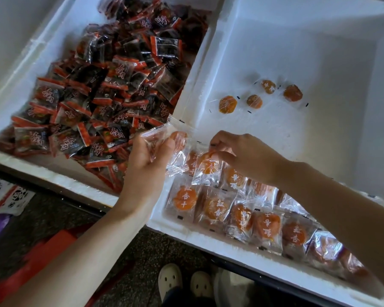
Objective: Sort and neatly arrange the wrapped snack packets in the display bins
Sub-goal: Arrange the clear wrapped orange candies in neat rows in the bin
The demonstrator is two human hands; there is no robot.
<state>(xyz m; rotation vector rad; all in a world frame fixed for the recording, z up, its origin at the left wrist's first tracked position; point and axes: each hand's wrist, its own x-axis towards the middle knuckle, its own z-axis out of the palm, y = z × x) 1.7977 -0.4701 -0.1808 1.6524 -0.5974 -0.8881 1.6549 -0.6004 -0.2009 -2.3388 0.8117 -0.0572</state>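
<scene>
Two white foam bins stand side by side. The left bin (pixel 53 180) holds a loose heap of dark red-and-black snack packets (pixel 111 85). In the right bin (pixel 208 74), clear packets of orange dried fruit (pixel 213 207) lie in neat rows along the near edge, and several loose ones (pixel 255 100) lie farther back. My left hand (pixel 151 151) grips a few clear orange packets (pixel 177 138) over the divider between the bins. My right hand (pixel 242 151) pinches a clear orange packet (pixel 206 167) just above the rows.
Below the bins is a dark speckled floor with my white clogs (pixel 184 282). A red crate (pixel 31 262) and patterned packaging (pixel 7 196) sit at the lower left. The far half of the right bin shows bare foam.
</scene>
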